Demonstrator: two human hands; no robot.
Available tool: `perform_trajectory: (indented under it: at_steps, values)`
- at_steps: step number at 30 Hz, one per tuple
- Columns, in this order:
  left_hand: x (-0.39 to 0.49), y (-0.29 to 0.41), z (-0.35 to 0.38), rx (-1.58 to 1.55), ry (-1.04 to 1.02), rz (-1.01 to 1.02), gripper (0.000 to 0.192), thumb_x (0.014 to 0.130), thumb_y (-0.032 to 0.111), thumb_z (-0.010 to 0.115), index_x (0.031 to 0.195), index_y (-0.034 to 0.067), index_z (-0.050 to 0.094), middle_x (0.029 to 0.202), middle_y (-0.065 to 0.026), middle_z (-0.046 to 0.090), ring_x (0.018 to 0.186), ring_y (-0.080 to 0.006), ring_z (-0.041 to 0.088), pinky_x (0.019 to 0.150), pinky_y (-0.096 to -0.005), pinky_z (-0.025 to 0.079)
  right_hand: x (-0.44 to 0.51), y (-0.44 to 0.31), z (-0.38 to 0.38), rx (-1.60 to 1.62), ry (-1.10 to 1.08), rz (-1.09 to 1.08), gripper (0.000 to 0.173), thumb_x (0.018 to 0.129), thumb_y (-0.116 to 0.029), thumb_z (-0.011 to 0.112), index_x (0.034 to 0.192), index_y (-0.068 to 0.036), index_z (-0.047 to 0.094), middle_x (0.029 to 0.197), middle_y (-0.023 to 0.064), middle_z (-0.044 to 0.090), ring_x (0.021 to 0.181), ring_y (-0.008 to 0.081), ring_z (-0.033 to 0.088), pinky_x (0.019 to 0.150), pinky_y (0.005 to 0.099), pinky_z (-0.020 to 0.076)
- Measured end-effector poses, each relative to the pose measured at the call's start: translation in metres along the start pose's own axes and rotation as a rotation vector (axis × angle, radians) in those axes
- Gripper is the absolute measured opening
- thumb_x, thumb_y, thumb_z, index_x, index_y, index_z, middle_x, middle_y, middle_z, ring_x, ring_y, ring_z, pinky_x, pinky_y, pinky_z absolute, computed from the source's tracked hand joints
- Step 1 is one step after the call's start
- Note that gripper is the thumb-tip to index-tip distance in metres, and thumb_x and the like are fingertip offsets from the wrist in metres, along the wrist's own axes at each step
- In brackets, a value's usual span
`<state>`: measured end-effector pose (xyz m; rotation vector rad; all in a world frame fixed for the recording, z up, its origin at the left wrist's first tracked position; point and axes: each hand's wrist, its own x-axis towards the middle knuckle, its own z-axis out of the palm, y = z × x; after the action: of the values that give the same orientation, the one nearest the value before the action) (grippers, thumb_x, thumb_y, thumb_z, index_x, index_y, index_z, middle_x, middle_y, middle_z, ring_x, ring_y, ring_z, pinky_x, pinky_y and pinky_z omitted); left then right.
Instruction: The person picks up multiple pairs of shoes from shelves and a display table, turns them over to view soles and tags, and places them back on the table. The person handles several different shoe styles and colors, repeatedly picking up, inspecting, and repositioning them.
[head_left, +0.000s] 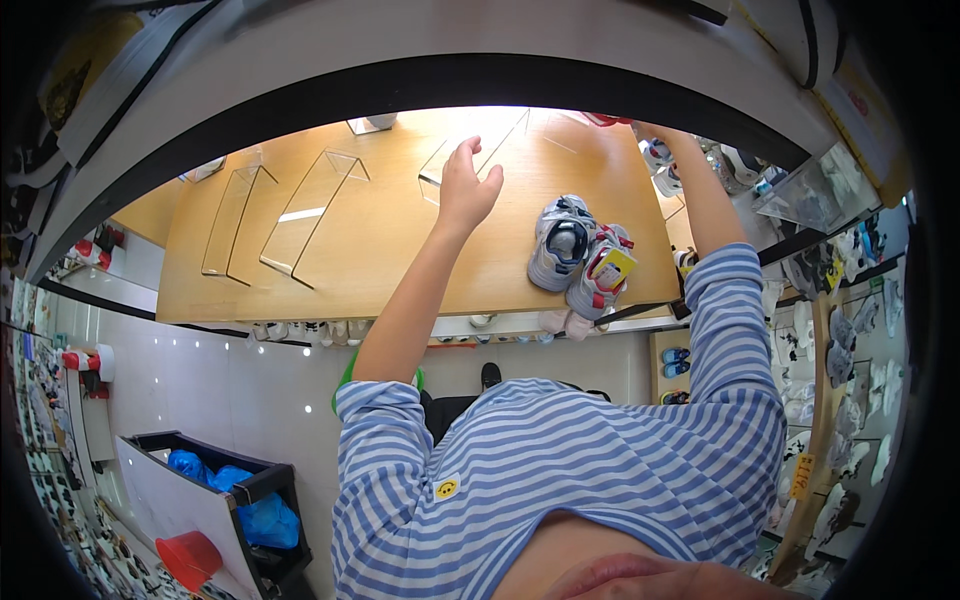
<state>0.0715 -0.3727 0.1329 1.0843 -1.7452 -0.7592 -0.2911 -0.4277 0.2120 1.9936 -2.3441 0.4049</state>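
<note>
My left hand (470, 189) is raised over the wooden shelf board (375, 285), thumb apart from the fingers and nothing in it. A clear acrylic shoe riser (431, 180) stands beside and partly behind it. At the shelf's far right, my right hand (661, 133) reaches toward a red item (606, 119), perhaps a shoe. The upper shelf's black edge cuts off that spot, so its grip is unclear. Between my arms, near the front edge, are a grey-white sneaker with a navy lining (561, 244) and a white-and-red sneaker (602, 274) bearing a yellow tag (615, 268).
Two more clear risers (238, 225) (315, 217) stand on the left of the board. The upper shelf's black edge (480, 79) arches overhead. Shoes fill the right wall racks (847, 420). Low on the left is a cart (195, 510) with blue bags (266, 519) and a red container (189, 559).
</note>
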Motion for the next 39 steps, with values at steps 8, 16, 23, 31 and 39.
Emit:
perform_trajectory:
  at_steps: [8, 16, 23, 31, 39]
  values:
    - [-0.006, -0.003, 0.002, 0.153, 0.097, 0.104, 0.051, 0.078, 0.016, 0.064, 0.123, -0.002, 0.049, 0.119, -0.0179, 0.055, 0.119, -0.0328, 0.044, 0.102, -0.0423, 0.034, 0.008, 0.036, 0.015, -0.098, 0.131, -0.002, 0.055, 0.084, -0.046, 0.064, 0.121, -0.005, 0.059, 0.123, 0.0155, 0.059, 0.111, 0.0278, 0.057, 0.097, 0.0367, 0.0437]
    - [-0.030, -0.035, -0.026, 0.286, 0.206, 0.064, 0.063, 0.075, 0.020, 0.072, 0.128, -0.002, 0.044, 0.130, -0.0190, 0.046, 0.126, -0.0339, 0.036, 0.106, -0.0440, 0.029, 0.023, 0.051, 0.017, -0.149, 0.179, -0.064, 0.049, 0.087, -0.042, 0.062, 0.119, -0.006, 0.060, 0.122, 0.0154, 0.060, 0.111, 0.0279, 0.057, 0.097, 0.0363, 0.0434]
    - [-0.038, -0.044, -0.024, 0.259, 0.198, -0.020, 0.079, 0.073, 0.026, 0.076, 0.134, -0.004, 0.035, 0.137, -0.0232, 0.038, 0.130, -0.0377, 0.033, 0.108, -0.0447, 0.027, 0.051, 0.057, 0.025, -0.207, 0.238, -0.191, 0.044, 0.088, -0.039, 0.060, 0.118, -0.006, 0.060, 0.120, 0.0154, 0.061, 0.111, 0.0279, 0.057, 0.098, 0.0359, 0.0431]
    - [-0.033, -0.046, -0.020, 0.283, 0.190, -0.072, 0.084, 0.072, 0.029, 0.077, 0.135, -0.005, 0.034, 0.135, -0.0250, 0.041, 0.128, -0.0374, 0.036, 0.107, -0.0440, 0.030, 0.046, 0.045, 0.022, -0.045, 0.132, -0.182, 0.044, 0.088, -0.037, 0.061, 0.120, -0.006, 0.059, 0.120, 0.0171, 0.060, 0.111, 0.0270, 0.057, 0.099, 0.0356, 0.0430]
    - [-0.034, -0.049, -0.024, 0.246, 0.141, -0.120, 0.089, 0.071, 0.028, 0.079, 0.138, -0.005, 0.030, 0.137, -0.0252, 0.039, 0.128, -0.0376, 0.037, 0.107, -0.0437, 0.031, -0.006, -0.004, -0.033, -0.262, 0.243, -0.112, 0.046, 0.088, -0.032, 0.059, 0.123, -0.002, 0.056, 0.120, 0.0153, 0.060, 0.108, 0.0249, 0.058, 0.094, 0.0361, 0.0453]
